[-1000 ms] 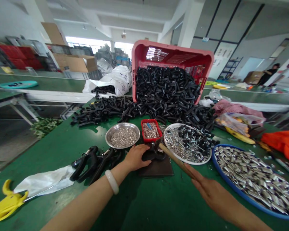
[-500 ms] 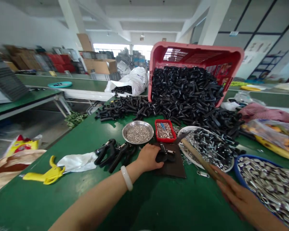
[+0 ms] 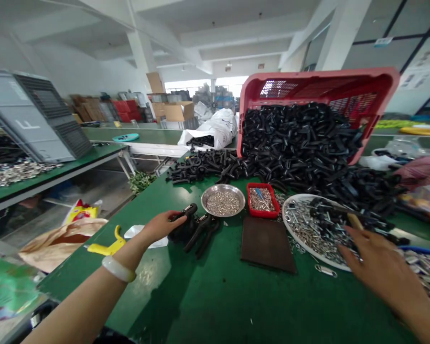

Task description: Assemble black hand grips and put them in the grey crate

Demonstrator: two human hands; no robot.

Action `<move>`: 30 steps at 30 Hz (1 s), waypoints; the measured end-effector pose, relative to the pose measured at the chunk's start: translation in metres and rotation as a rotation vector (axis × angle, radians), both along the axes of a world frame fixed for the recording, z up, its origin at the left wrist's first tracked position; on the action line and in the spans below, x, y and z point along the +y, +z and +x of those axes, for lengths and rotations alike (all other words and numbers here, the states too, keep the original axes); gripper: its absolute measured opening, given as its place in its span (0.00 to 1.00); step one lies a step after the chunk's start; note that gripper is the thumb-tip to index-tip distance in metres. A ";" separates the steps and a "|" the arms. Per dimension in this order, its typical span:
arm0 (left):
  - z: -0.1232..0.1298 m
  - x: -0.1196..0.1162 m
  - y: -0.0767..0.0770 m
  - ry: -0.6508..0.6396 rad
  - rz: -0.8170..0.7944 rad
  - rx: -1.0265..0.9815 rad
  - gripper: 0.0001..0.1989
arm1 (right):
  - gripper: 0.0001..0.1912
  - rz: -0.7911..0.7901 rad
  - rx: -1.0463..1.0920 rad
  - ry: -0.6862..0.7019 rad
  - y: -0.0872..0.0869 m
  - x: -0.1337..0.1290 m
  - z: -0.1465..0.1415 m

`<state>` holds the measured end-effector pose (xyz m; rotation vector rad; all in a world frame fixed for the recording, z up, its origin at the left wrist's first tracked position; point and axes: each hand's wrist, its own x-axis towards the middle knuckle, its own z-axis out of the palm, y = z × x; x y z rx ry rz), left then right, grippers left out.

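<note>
My left hand (image 3: 165, 226), with a pale bangle at the wrist, is closed on a black clamp (image 3: 181, 228) at the left of a small group of black clamps (image 3: 203, 234). Over the right edge of the white tray (image 3: 290, 224) of springs and bolts is my right hand (image 3: 376, 258); its fingers are spread, and a wooden handle (image 3: 354, 221) lies just beyond them. Whether the fingers touch the handle is unclear. The dark square pad (image 3: 267, 244) lies bare between the hands.
A metal bowl of small parts (image 3: 222, 200) and a red box (image 3: 263, 199) stand behind the pad. Farther back, a tilted red crate (image 3: 318, 74) spills black parts. A yellow tool (image 3: 109, 246) lies left; a blue-rimmed basin stands right.
My left hand has moved left from the pad with the black clamp. My right hand has lowered the wooden-handled tool onto the tray and opened its fingers. The view has turned left.
</note>
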<state>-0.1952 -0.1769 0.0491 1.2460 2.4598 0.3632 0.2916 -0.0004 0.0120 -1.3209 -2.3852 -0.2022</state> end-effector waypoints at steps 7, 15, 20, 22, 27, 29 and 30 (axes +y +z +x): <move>0.007 0.011 0.011 -0.153 -0.040 0.125 0.33 | 0.20 -0.045 -0.220 -0.221 0.018 -0.029 -0.051; 0.147 0.075 -0.012 -0.776 0.133 0.239 0.19 | 0.19 -0.364 -0.353 -0.869 0.017 0.007 0.106; 0.222 0.108 -0.037 -0.963 0.083 0.154 0.17 | 0.22 -0.498 -0.372 -0.768 0.005 0.012 0.164; 0.237 0.119 -0.042 -0.997 0.100 0.127 0.17 | 0.24 -0.483 -0.371 -0.742 0.001 0.015 0.167; 0.259 0.137 -0.046 -0.994 0.131 0.132 0.16 | 0.23 -0.438 -0.366 -0.718 -0.005 0.042 0.148; 0.264 0.141 -0.048 -0.988 0.134 0.139 0.16 | 0.20 -0.454 -0.375 -0.712 -0.006 0.054 0.141; 0.265 0.142 -0.049 -0.987 0.138 0.139 0.16 | 0.19 -0.465 -0.382 -0.710 -0.005 0.059 0.139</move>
